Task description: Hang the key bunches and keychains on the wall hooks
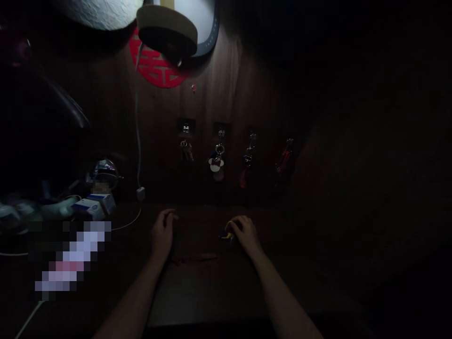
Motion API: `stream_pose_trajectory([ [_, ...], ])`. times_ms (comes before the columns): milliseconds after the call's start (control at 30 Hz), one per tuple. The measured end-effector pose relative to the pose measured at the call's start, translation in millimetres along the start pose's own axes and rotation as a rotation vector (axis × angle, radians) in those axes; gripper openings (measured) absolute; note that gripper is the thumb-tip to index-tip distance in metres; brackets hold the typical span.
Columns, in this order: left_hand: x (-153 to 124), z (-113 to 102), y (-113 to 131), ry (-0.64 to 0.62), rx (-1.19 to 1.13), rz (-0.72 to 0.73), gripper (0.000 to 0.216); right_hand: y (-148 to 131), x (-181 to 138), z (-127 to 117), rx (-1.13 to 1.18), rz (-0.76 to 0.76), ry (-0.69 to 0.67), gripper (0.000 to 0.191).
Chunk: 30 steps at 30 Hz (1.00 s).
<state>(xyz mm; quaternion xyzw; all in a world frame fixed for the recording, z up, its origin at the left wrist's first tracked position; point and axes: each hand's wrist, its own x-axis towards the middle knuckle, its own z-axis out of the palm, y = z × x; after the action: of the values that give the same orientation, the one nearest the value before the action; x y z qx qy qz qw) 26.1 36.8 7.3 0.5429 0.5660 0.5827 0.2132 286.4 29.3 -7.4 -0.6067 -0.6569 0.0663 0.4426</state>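
In the head view, my right hand (246,231) rests over the dark table, its fingers pinched on the yellow strap of a small yellow and blue keychain (225,235). The keychain's body lies just left of the fingers, touching or close to the tabletop. My left hand (164,231) is on the table to the left, fingers loosely bent and apart, with nothing visible in it. Between my forearms lies a thin dark reddish item (197,258), too dim to name.
Bunches of keys hang from wall hooks: plain keys (186,150), a mouse-head keychain (216,165), a reddish set (243,176) and a red strap (283,161). A white cable (138,117) runs down the wall. Small boxes (93,206) stand at left. The right side is very dark.
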Motion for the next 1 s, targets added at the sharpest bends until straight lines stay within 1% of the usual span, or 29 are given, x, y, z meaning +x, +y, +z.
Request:
stream_pose_trajectory([
  [133, -4, 2, 1, -0.076, 0.038, 0.057, 0.030, -16, 3, 2, 0.133, 0.034, -0.011, 0.020],
  [233, -6, 4, 1, -0.154, 0.055, 0.134, 0.028, -31, 7, 6, 0.199, 0.061, -0.007, 0.020],
  [333, -8, 5, -2, -0.205, 0.082, 0.224, 0.025, -48, 11, 9, 0.275, 0.085, -0.051, 0.020],
  [433, -9, 7, -4, -0.237, 0.095, 0.290, 0.024, -67, 14, 14, 0.428, 0.134, -0.103, 0.022],
  [600, -9, 9, -8, -0.250, 0.090, 0.342, 0.021, -90, 14, 31, 0.670, 0.222, -0.137, 0.023],
  [700, -10, 11, -8, -0.258, 0.085, 0.344, 0.021, -96, 10, 41, 0.776, 0.256, -0.176, 0.023],
  [800, -10, 11, -6, -0.297, 0.091, 0.341, 0.024, -97, 5, 48, 0.854, 0.258, -0.188, 0.022],
  [1000, -10, 12, -7, -0.367, 0.105, 0.342, 0.017, -86, 2, 54, 0.857, 0.121, -0.102, 0.013],
])
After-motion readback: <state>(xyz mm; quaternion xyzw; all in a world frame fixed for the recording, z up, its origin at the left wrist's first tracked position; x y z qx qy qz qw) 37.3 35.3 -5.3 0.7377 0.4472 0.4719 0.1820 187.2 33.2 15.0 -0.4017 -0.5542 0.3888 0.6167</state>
